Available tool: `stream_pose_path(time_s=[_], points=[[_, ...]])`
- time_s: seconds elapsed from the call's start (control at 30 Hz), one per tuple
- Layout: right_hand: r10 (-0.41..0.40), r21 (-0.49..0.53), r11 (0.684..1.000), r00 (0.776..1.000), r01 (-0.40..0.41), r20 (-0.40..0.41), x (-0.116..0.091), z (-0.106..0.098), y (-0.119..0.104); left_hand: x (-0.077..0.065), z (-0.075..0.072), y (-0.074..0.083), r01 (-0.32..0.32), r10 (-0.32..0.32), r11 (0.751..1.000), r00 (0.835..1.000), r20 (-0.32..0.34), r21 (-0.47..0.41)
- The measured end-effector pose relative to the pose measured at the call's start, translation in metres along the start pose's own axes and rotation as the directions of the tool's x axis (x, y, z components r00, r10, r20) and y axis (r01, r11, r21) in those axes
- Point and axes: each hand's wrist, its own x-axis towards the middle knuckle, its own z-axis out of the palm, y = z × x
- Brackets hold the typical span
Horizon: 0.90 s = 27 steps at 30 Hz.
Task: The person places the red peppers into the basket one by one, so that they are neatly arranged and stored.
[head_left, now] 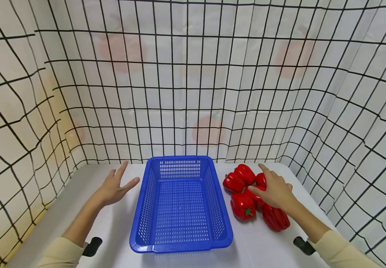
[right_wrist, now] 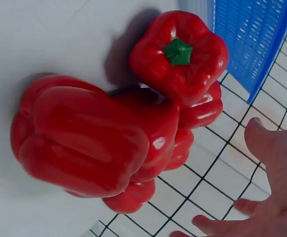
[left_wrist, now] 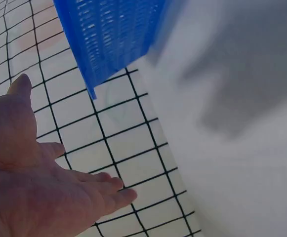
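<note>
Several red bell peppers (head_left: 243,206) lie in a cluster on the white table, right of a blue plastic basket (head_left: 181,249) with perforated walls and nothing inside. My right hand (head_left: 276,189) hovers over the cluster with fingers spread, covering part of it. In the right wrist view, one bell pepper (right_wrist: 202,49) shows a green stem, and the right hand (right_wrist: 276,182) is apart from the peppers. Left of the basket, my left hand (head_left: 112,188) is held in the air, thumb and fingers spread, holding nothing. The left wrist view shows its open palm (left_wrist: 44,192) below the basket wall (left_wrist: 113,39).
A black wire grid (head_left: 186,89) stands around the back and both sides of the white table (head_left: 119,230), with pale printed sheeting behind it. Each wrist wears a black strap device (head_left: 92,246) at the cream sleeve.
</note>
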Motion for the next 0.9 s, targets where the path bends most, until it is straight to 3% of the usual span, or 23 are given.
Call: stream_pose_path(time_s=[0.13, 0.3, 0.4, 0.5, 0.7, 0.9], points=[[0.034, 0.036, 0.999, 0.998, -0.036, 0.054, -0.001, -0.003, 0.010, 0.001, 0.004, 0.003, 0.000, 0.008, 0.989, 0.999, 0.053, -0.151], [0.049, 0.116, 0.991, 0.992, -0.063, 0.117, -0.005, -0.005, 0.021, 0.000, 0.010, 0.000, 0.073, -0.030, 0.944, 0.990, 0.139, -0.323], [0.066, 0.118, 0.989, 0.987, -0.084, 0.145, -0.007, -0.006, 0.032, 0.000, 0.017, -0.003, 0.119, -0.041, 0.899, 0.981, 0.189, -0.421], [0.080, 0.107, 0.989, 0.982, -0.100, 0.173, -0.007, -0.006, 0.042, -0.001, 0.023, -0.007, 0.135, -0.019, 0.837, 0.976, 0.218, -0.530], [0.098, 0.123, 0.984, 0.965, -0.131, 0.242, -0.006, -0.004, 0.059, -0.004, 0.030, -0.014, 0.096, 0.066, 0.715, 0.977, 0.204, -0.692], [0.121, 0.181, 0.966, 0.943, -0.183, 0.310, -0.008, -0.004, 0.065, -0.007, 0.038, -0.017, 0.104, 0.088, 0.662, 0.973, 0.215, -0.742]])
